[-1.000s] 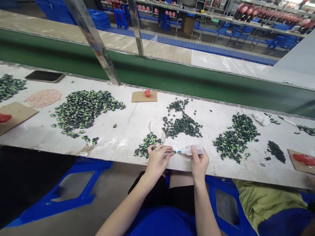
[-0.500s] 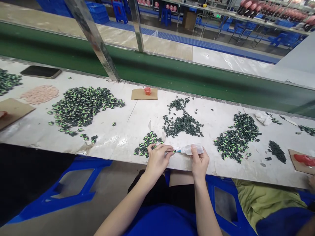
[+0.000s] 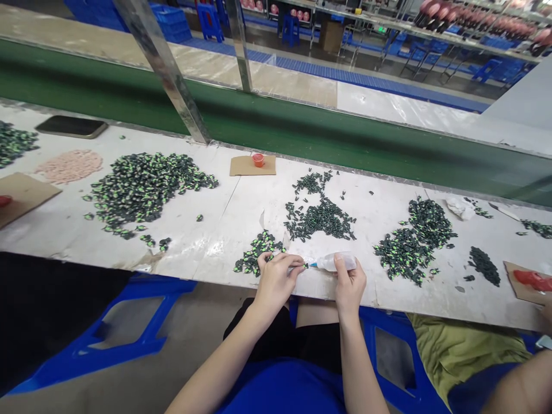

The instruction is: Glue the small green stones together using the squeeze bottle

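Near the table's front edge, my left hand [image 3: 279,275] pinches a small black-and-green part [image 3: 306,265] between its fingertips. My right hand [image 3: 350,283] is closed around a translucent squeeze bottle [image 3: 338,262] lying nearly level. Its thin blue nozzle [image 3: 314,265] points left, right beside the small part; whether they touch I cannot tell. Just behind my left hand sits a small heap of black-and-green parts [image 3: 254,253]. Farther back lies a looser pile of small dark pieces [image 3: 321,218].
A large heap of black-and-green parts [image 3: 146,190] lies left, another pile [image 3: 405,253] right. A red pot [image 3: 258,160] stands on cardboard [image 3: 241,166] at the back. A metal post [image 3: 172,86] rises by the green belt [image 3: 267,118]. A co-worker's arm [image 3: 524,382] shows at lower right.
My hands, the bottle and the small part stay almost where they were. At the lower right, the co-worker's forearm has come further into view.
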Tool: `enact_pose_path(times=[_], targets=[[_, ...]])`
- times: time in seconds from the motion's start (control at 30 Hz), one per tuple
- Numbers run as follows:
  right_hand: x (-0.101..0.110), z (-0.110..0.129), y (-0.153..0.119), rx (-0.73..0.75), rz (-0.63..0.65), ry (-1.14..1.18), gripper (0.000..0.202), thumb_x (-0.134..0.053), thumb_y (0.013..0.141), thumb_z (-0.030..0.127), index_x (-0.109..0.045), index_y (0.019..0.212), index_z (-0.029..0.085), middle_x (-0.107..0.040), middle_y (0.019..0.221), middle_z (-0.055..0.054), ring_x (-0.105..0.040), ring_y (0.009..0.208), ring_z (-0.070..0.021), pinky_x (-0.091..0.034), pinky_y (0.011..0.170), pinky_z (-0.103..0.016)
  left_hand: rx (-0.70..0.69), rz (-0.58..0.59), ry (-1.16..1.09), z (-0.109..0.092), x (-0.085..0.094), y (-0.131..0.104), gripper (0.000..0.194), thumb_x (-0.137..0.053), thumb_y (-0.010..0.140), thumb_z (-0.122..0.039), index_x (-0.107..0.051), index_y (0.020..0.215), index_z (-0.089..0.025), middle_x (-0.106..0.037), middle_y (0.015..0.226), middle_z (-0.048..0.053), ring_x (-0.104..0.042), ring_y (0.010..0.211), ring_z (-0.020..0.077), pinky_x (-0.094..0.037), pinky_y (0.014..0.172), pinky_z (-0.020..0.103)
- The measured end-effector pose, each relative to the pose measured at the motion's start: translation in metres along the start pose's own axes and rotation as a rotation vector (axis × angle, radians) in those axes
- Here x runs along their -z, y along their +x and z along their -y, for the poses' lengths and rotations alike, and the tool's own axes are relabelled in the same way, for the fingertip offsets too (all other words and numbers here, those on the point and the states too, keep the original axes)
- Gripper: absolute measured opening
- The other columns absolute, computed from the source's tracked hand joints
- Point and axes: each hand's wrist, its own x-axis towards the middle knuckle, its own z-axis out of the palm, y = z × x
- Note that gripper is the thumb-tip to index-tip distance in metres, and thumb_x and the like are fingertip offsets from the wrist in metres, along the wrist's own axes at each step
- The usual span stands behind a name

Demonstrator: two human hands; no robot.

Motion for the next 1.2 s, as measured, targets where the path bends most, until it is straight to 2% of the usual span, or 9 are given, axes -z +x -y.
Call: enact_pose_path(times=[0.67,0.8,0.87,1.03,1.1,1.2], targets=[[0.001,-0.001,-0.001,0.018,-0.01,0.078,0.038,-0.066,0.072,0.054,-0.058,0.069,0.017,-0.061,0.062,0.001,-0.054,0.06,-0.0157,-0.04,0.056,-0.026,-0.024,-0.028,0.016,0.001,-0.003,-0.002,0.013,-0.067,0.078,-0.013,-0.066,0.077,-0.025,-0.077,0.085,-0.002,-0.068,0.087,0.0215,-0.027,0.098,0.046],[0.008,-0.008,-0.002,0.029,-0.146,0.227,0.037,-0.06,0.077,0.054,-0.057,0.076,0.017,-0.06,0.065,0.0,-0.054,0.057,-0.0149,-0.041,0.053,-0.026,-0.058,-0.039,0.021,0.004,-0.005,-0.003,0.016,-0.066,0.077,-0.011,-0.067,0.079,-0.026,-0.077,0.083,-0.002,-0.067,0.09,0.0234,-0.028,0.096,0.047],[0.01,-0.009,-0.002,0.05,-0.185,0.264,0.034,-0.064,0.076,0.051,-0.056,0.078,0.018,-0.06,0.066,0.0,-0.056,0.058,-0.0151,-0.043,0.055,-0.027,-0.083,-0.04,0.032,0.007,-0.007,-0.003,0.018,-0.066,0.076,-0.009,-0.067,0.081,-0.026,-0.076,0.083,-0.001,-0.065,0.09,0.0245,-0.029,0.094,0.048],[-0.002,-0.002,0.003,0.204,-0.061,0.157,0.038,-0.079,0.06,0.038,-0.052,0.081,0.02,-0.067,0.075,-0.002,-0.065,0.071,-0.0194,-0.052,0.067,-0.032,-0.181,-0.119,0.129,0.013,-0.012,0.0,0.018,-0.069,0.074,-0.011,-0.072,0.082,-0.027,-0.075,0.09,0.004,-0.059,0.096,0.0296,-0.033,0.085,0.047],[-0.011,0.001,0.006,0.233,0.035,0.133,0.039,-0.079,0.061,0.034,-0.051,0.085,0.021,-0.071,0.083,-0.004,-0.068,0.077,-0.0204,-0.053,0.073,-0.034,-0.215,-0.135,0.16,0.016,-0.015,0.0,0.018,-0.068,0.075,-0.012,-0.073,0.078,-0.028,-0.074,0.091,0.004,-0.057,0.095,0.0302,-0.034,0.081,0.046],[-0.02,0.002,0.01,0.201,0.154,0.089,0.042,-0.079,0.061,0.03,-0.054,0.094,0.022,-0.074,0.092,-0.006,-0.069,0.083,-0.0212,-0.054,0.077,-0.036,-0.244,-0.139,0.178,0.019,-0.019,-0.001,0.019,-0.065,0.077,-0.012,-0.074,0.075,-0.029,-0.073,0.09,0.005,-0.056,0.095,0.0298,-0.035,0.079,0.045]])
